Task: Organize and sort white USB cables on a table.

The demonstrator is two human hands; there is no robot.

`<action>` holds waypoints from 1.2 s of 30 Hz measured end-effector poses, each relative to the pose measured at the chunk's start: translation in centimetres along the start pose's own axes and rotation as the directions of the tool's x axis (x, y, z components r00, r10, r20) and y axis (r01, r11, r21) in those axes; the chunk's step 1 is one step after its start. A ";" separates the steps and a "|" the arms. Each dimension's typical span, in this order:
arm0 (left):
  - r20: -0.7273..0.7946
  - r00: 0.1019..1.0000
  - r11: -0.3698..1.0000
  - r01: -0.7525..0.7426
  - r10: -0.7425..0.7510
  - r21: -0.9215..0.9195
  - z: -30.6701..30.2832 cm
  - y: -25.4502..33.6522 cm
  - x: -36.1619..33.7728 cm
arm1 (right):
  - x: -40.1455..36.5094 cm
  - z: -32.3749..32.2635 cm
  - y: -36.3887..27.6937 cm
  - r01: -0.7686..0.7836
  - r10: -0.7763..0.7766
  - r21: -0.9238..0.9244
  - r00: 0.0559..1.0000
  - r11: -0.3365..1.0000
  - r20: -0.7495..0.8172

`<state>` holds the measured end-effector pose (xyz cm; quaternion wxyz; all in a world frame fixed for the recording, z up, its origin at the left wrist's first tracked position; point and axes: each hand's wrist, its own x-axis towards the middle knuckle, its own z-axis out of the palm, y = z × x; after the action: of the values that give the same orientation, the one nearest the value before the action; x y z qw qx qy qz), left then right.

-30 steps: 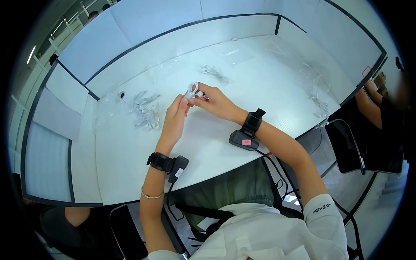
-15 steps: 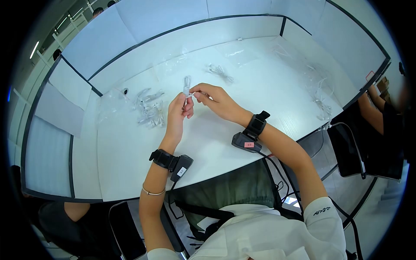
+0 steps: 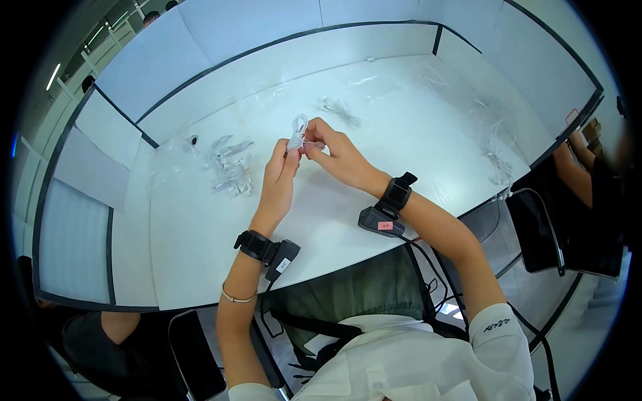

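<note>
A small coiled bundle of white cable point(image 3: 297, 128) stands upright between my two hands above the white table. My left hand point(image 3: 281, 167) grips its lower part, thumb pressed on the front. At the bundle's right side, my right hand point(image 3: 334, 154) pinches a short white end of the cable between thumb and fingers. Loops of the coil stick up past the fingertips; the lower part is hidden by the left hand. Left of my hands lies a pile of white cable bundles point(image 3: 233, 170), and beyond them another white cable bundle point(image 3: 340, 112) rests on the table.
Clear plastic bags and white cables point(image 3: 495, 157) lie at the table's right side. More clear plastic point(image 3: 170, 160) is at the left. Low white partitions with black edging point(image 3: 287, 57) enclose the table point(image 3: 334, 240). Other people sit beyond both sides.
My left hand has turned and shifted slightly right, its thumb now over the front of the bundle. The coil has moved right with it, closer to my right hand.
</note>
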<state>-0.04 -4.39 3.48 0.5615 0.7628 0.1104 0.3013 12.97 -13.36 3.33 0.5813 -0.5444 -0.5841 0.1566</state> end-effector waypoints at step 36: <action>-0.085 0.995 0.997 0.038 -0.044 -0.067 0.1 -0.4 0.1 | 0.0 0.0 -0.7 -0.116 0.114 0.020 0.992 0.993 0.049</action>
<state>0.16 -4.32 3.12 0.5869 0.7278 0.1402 0.3259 12.63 -13.62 3.88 0.5634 -0.5665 -0.5637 0.2097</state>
